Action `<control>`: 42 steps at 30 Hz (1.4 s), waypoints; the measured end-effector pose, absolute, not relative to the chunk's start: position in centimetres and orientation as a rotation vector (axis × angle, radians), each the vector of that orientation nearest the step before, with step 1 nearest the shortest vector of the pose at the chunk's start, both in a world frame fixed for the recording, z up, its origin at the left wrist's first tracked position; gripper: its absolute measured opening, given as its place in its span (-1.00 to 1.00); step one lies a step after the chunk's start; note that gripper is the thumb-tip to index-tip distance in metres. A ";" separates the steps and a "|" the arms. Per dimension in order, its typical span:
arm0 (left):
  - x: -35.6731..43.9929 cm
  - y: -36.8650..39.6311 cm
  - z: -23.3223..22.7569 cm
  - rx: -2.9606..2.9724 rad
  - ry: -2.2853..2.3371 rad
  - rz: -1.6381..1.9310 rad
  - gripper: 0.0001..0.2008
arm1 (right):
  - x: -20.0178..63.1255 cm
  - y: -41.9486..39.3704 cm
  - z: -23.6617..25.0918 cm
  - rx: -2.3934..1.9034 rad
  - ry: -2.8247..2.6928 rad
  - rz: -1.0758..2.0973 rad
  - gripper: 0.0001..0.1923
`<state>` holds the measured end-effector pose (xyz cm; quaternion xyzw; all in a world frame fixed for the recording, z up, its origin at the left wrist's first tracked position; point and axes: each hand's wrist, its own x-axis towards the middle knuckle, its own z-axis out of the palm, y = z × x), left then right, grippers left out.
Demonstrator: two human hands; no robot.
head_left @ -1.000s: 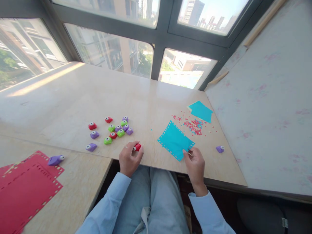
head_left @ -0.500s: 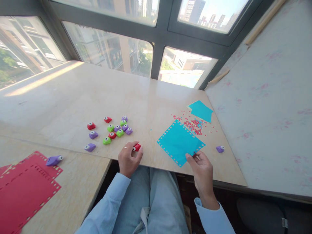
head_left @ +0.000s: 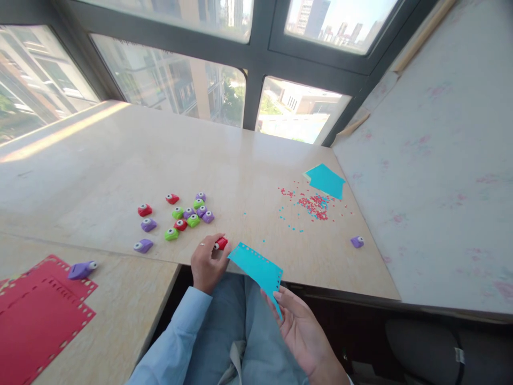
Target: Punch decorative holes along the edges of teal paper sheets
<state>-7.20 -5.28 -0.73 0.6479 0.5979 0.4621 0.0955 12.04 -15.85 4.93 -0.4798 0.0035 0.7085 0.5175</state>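
The right hand (head_left: pixel 296 326) pinches the blue sheet (head_left: pixel 256 264) between thumb and fingers, by its near right corner. The left hand (head_left: pixel 209 262) grasps a red punch (head_left: pixel 220 244) near the front edge of the tabletop (head_left: pixel 248 171). Handling the sheet well probably calls for a light pinch that leaves no crease, a flat, square edge facing the punch, and a left hand that keeps the punch steady with fingertips clear of its mouth.

The sheet is raised over the tabletop's front edge, its left corner just beside the left thumb; whether they touch is hard to tell. It is thin, bright blue and bowed, bending down sharply near the right fingers. Small holes run along its far and right edges; the near edge curves away, so holes there cannot be judged.
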 end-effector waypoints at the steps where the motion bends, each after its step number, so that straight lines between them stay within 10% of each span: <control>1: -7.2 -5.3 -0.7 1.925 1.764 1.374 -0.79 | 12.2 -15.5 5.0 -1.151 0.045 1.670 -0.64; 42: -7.0 -5.5 -0.9 1.866 1.815 1.431 -0.82 | 16.4 -8.2 6.7 -1.022 0.732 1.402 -0.55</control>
